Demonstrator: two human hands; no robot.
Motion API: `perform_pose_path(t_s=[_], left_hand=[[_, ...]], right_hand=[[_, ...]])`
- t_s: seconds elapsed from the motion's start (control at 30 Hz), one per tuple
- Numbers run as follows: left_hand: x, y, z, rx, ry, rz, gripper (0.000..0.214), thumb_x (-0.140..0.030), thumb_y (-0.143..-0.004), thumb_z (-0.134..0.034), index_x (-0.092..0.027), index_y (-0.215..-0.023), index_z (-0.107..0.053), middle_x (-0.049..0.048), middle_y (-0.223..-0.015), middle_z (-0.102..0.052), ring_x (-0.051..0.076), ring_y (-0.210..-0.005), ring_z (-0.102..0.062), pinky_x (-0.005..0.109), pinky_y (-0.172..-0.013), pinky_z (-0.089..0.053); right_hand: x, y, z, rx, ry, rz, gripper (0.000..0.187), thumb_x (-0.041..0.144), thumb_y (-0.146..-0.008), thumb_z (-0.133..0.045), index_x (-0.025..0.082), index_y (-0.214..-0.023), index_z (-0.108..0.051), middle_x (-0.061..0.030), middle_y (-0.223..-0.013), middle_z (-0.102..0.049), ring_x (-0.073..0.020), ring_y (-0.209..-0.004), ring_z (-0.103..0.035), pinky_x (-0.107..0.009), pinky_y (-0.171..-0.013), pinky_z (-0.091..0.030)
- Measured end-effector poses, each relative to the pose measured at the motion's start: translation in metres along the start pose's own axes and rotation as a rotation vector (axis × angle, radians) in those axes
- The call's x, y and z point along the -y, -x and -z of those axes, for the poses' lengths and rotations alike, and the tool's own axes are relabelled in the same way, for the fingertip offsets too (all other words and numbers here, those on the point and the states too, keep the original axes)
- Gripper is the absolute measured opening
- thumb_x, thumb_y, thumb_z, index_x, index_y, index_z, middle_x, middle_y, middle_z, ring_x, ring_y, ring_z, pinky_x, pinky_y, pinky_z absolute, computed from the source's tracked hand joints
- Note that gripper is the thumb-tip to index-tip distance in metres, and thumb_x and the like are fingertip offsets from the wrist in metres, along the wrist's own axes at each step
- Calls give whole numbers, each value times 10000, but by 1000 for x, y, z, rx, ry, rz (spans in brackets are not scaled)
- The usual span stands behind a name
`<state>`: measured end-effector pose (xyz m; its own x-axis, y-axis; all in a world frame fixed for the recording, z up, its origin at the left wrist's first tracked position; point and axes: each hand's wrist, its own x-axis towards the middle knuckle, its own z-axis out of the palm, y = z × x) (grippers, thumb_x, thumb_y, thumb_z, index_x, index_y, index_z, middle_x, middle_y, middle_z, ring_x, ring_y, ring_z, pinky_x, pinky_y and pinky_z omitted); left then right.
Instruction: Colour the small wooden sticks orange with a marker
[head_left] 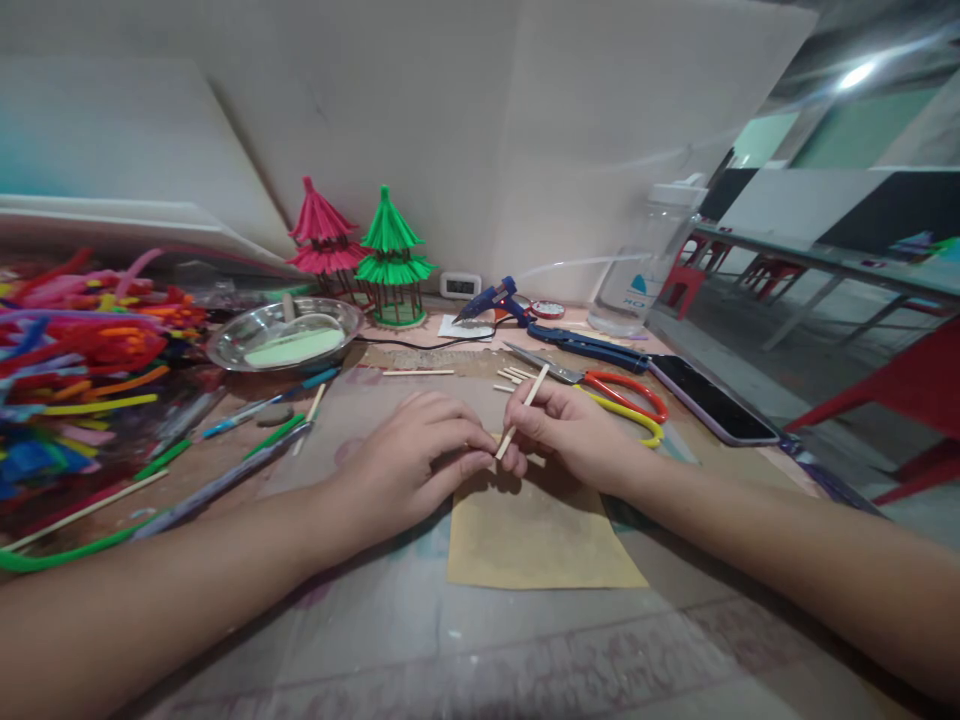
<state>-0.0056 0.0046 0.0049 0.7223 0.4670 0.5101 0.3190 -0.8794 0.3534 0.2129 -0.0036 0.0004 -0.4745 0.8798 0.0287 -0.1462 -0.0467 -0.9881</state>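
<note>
A thin, pale wooden stick (532, 390) stands at a slant in my right hand (559, 425), pinched between thumb and fingers. Beside its lower end, my left hand (424, 445) has thumb and forefinger drawn together; what they hold, if anything, is hidden. Below both hands lies a yellowish sheet of sandpaper or paper (544, 540). Several short wooden sticks (510, 376) rest just behind my right hand, and another stick (418, 373) lies farther left.
Scissors (619, 390), a blue cutter (585, 347) and a phone (712, 400) lie to the right. Behind are a glue gun (491, 298), a water bottle (634, 270) and a green pagoda model (394, 260). A metal dish (225, 350) and colourful pipe cleaners (90, 340) occupy the left.
</note>
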Motion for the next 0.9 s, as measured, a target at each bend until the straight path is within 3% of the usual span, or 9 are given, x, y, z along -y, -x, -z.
perform_pose_path(t_s=[0.9], left_hand=[[-2, -1, 0, -12, -31, 73, 81, -214, -910, -605, -210, -843, -651, -17, -825, -667, 161, -838, -600, 317, -821, -415]], right_hand=[[0, 2, -3, -26, 26, -1, 357, 454, -810, -789, 195, -818, -544, -3, -669, -754, -145, -579, -718, -274, -590, -577]])
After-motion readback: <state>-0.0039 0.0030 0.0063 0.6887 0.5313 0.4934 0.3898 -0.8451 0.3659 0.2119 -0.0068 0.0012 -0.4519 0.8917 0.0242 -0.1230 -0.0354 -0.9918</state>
